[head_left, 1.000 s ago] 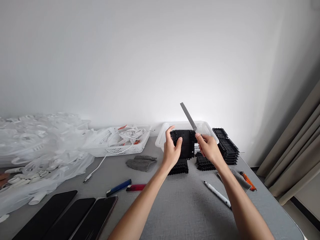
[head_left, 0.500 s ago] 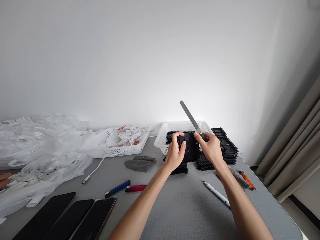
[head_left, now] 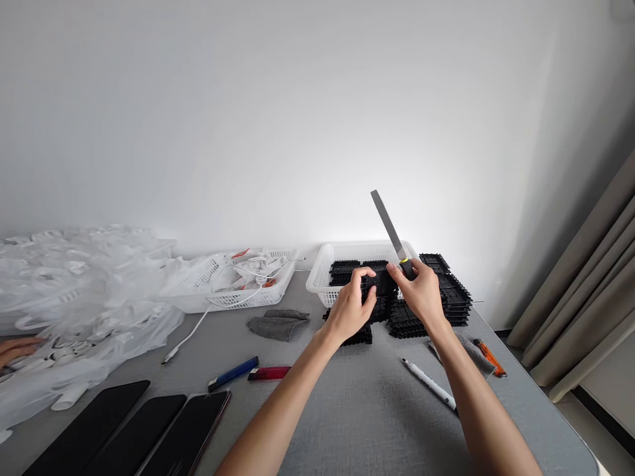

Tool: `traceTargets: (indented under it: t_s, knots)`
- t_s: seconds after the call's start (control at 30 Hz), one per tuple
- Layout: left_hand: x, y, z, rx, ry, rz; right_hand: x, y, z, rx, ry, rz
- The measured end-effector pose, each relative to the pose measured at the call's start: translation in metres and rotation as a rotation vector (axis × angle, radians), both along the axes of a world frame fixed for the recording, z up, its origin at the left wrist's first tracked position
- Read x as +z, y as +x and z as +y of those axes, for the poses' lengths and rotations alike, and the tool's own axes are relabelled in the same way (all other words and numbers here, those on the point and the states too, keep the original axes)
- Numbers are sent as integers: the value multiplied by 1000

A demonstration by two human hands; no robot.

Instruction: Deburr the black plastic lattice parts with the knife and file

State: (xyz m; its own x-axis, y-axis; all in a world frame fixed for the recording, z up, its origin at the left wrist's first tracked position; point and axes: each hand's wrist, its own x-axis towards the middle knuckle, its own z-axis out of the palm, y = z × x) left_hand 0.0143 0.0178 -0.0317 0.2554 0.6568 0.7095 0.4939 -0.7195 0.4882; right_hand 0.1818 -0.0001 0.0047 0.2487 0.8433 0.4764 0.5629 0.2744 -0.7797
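My left hand (head_left: 350,309) grips a black plastic tray piece (head_left: 381,285) by its left edge, fingers curled over it, just in front of a white basket (head_left: 322,272). My right hand (head_left: 421,291) is closed on the handle of a flat metal file (head_left: 389,228) whose blade points up and to the left; its fingers also touch the black piece's right side. Stacks of similar black pieces (head_left: 454,294) lie under and to the right of both hands.
A second white basket (head_left: 225,291) with white cables stands to the left, beside a heap of clear bags (head_left: 74,297). A grey cloth (head_left: 278,324), blue and red lighters (head_left: 248,372), a white pen (head_left: 429,383), an orange cutter (head_left: 490,357) and three phones (head_left: 139,433) lie on the table. Another person's hand (head_left: 14,349) shows at the left edge.
The black piece has been lowered and tipped flatter over the stacks. My left fingers have curled onto it. The file blade has swung more upright and to the right.
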Motion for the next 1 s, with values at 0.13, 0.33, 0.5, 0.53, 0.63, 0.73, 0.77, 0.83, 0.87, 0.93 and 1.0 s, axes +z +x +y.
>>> traceTargets:
  t_s: [0.13,0.33,0.5,0.53,0.63,0.73,0.77,0.83,0.87,0.93,1.0]
  knots:
    - [2,-1,2,109,-9,-148,-1,3,3,71,23,54]
    - [-5,-7,17,223,-117,-532,-13,3,14,350,-105,179]
    - [-7,-7,25,237,-192,-721,-21,4,22,470,-159,303]
    - [-5,-8,25,228,-216,-724,-22,4,23,456,-148,323]
    - [3,-14,24,172,-303,-712,-22,8,26,389,-115,344]
    - [9,-21,23,62,-435,-621,-21,9,26,344,-102,313]
    - [9,-22,22,39,-459,-565,-21,9,26,346,-101,293]
    - [10,-23,22,20,-438,-455,-20,8,24,359,-100,254]
    - [10,-22,22,20,-410,-419,-20,7,23,365,-98,240]
    - [9,-20,22,20,-372,-401,-19,6,22,372,-94,234]
    - [9,-18,22,20,-379,-439,-17,7,21,390,-91,257]
